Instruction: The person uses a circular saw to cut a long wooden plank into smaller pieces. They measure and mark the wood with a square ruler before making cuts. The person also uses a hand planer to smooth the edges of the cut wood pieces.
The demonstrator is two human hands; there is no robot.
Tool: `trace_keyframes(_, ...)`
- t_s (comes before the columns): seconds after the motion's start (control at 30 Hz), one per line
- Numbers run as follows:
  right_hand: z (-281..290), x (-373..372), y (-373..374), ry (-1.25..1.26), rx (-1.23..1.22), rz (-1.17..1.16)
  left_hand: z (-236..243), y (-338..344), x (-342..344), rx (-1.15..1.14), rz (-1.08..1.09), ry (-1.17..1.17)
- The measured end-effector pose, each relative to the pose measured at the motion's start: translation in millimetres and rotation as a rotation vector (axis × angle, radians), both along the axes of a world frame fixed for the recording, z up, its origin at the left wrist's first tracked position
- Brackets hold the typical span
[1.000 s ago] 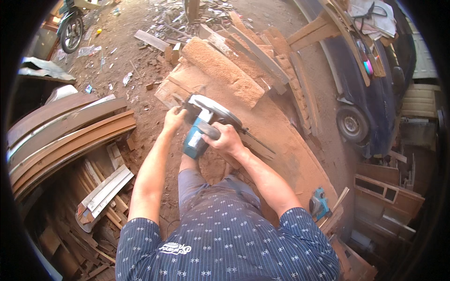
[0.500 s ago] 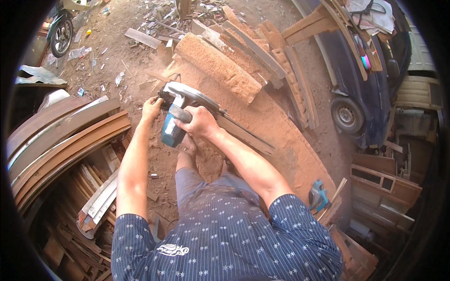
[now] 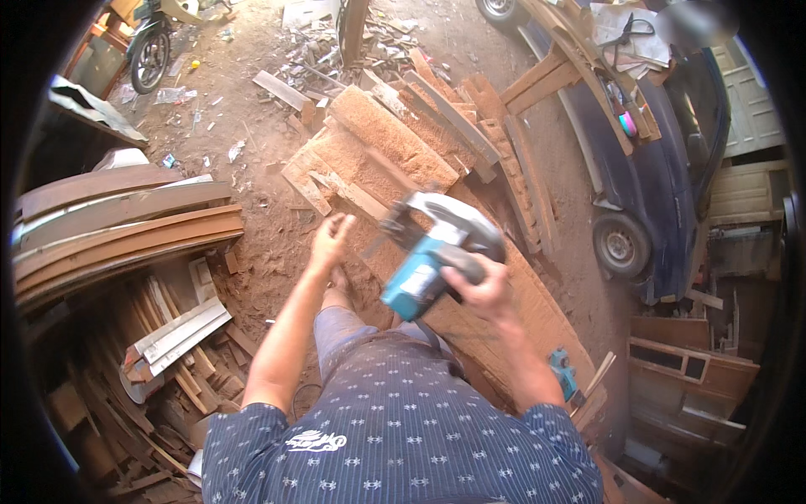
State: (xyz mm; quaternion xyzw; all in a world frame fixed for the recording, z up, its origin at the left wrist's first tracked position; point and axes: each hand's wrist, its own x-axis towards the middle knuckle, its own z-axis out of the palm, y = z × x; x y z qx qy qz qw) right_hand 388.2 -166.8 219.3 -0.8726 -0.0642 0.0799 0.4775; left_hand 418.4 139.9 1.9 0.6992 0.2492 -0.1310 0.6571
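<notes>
My right hand (image 3: 485, 290) is closed round the rear handle of a blue and silver circular saw (image 3: 417, 277). The saw hangs tilted over a long sawdust-covered plank (image 3: 537, 323), smeared by motion. My left hand (image 3: 330, 242) is apart from the saw, to its left; its fingers are curled in and nothing shows between them. Just beyond that hand lie a pale wood strip (image 3: 357, 195) and a broad board end (image 3: 304, 175). A thick rough timber (image 3: 395, 134) coated in sawdust lies farther off.
A second blue power tool (image 3: 562, 372) sits at the plank's near right end. Stacked boards (image 3: 126, 239) fill the left side, with offcuts below. Scrap wood (image 3: 369, 50) litters the ground ahead. A dark blue vehicle (image 3: 651, 185) stands at right; a motorcycle wheel (image 3: 150, 59) shows far left.
The circular saw has moved right and nearer in my right hand, off the strip's far end. My left hand has come off the saw's front, and the pale strip lies exposed.
</notes>
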Motion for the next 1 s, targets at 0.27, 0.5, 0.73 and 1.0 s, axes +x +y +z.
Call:
trace_keyframes(0.27, 70, -103, -208, 0.341, 0.393, -0.297, -22, -231, -25, -0.108, 0.044, 0.485)
trace_keyframes(0.5, -19, -138, -339, 0.351, -0.656, -0.132, -58, -272, -38, 0.145, 0.006, 0.425)
trace_keyframes(0.73, -214, -166, -353, 0.803, -1.097, 0.171, -36, -201, -121, 0.235, 0.167, 0.329)
trace_keyframes(1.0, -231, -177, -339, 0.926, -1.04, 0.116, -20, -147, -162, -0.337, 0.388, 0.164)
